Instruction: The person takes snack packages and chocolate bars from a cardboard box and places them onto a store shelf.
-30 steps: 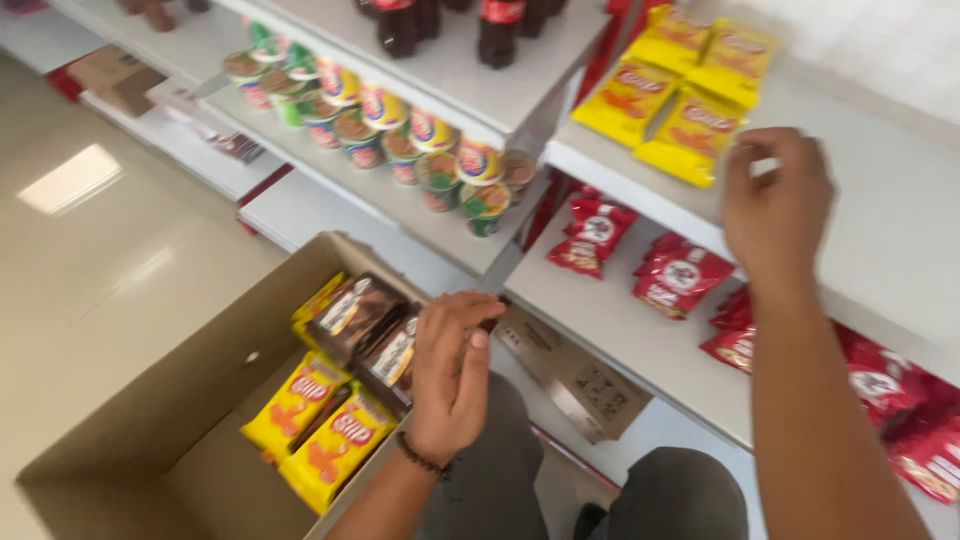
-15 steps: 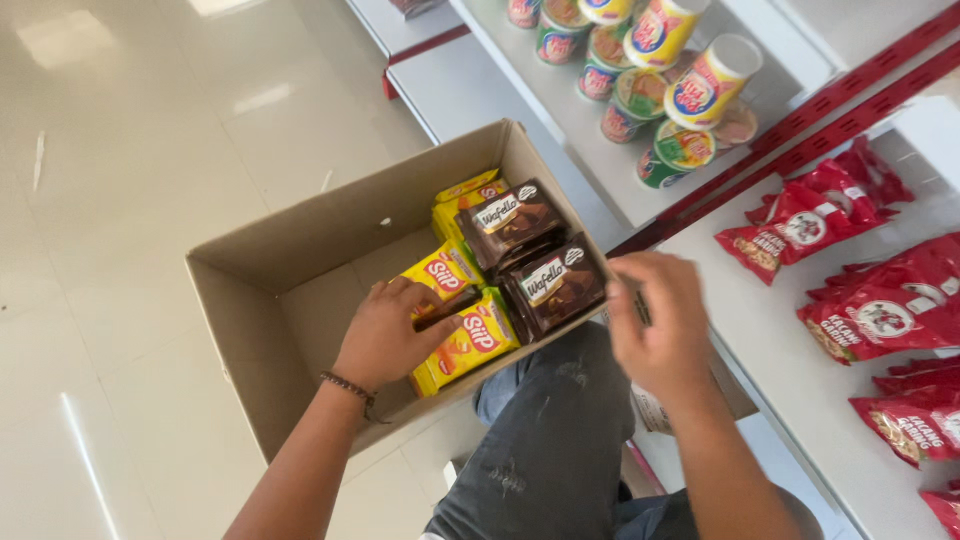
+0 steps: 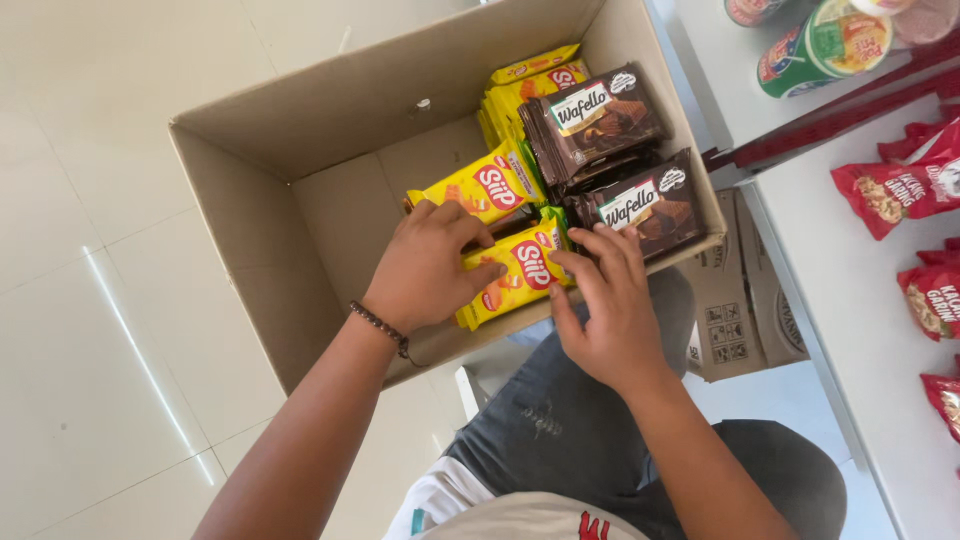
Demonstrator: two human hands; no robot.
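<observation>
Yellow snack packet [image 3: 510, 275] in box [image 3: 250, 200]: left hand [image 3: 425, 270] grip clamps it, right hand [image 3: 600, 310] fingertips pinch edge.

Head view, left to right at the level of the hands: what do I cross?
White floor tiles → cardboard box wall → left hand → right hand → flattened carton → white shelf → red snack bags.

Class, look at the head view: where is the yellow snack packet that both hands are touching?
The yellow snack packet lies in the cardboard box near its front wall, between the left hand and right hand, just below the brown wafer packs.
</observation>
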